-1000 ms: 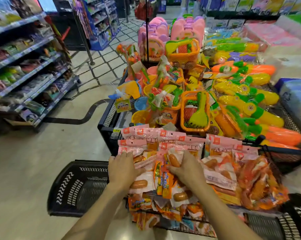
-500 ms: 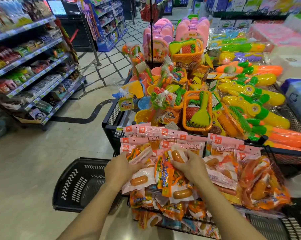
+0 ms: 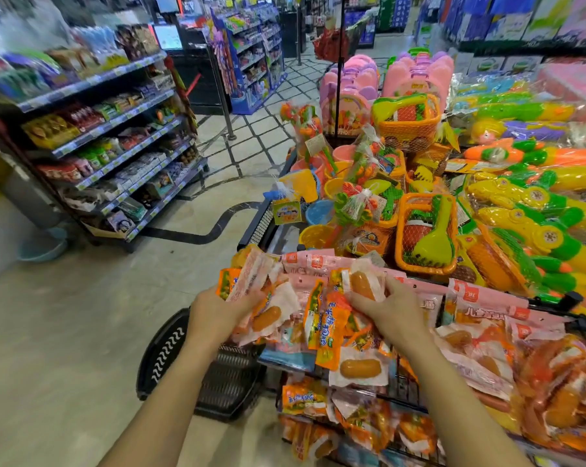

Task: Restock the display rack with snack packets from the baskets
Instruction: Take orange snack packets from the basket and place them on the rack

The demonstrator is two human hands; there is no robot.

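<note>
both hands, left (image 3: 217,311) and right (image 3: 391,310), grip snack packets (image 3: 318,318) above the wire rack (image 3: 403,392).

- The pink snack packet (image 3: 483,313) on the rack is showing white Chinese characters beginning "儿童"; the rest is blurring out.
- The orange packet (image 3: 328,332) is carrying blue Chinese lettering, too smeared to read.
- The lower orange packet (image 3: 298,397) is showing white characters, unreadable.
- The shelf price tags (image 3: 97,131) are appearing too small to read.
</note>
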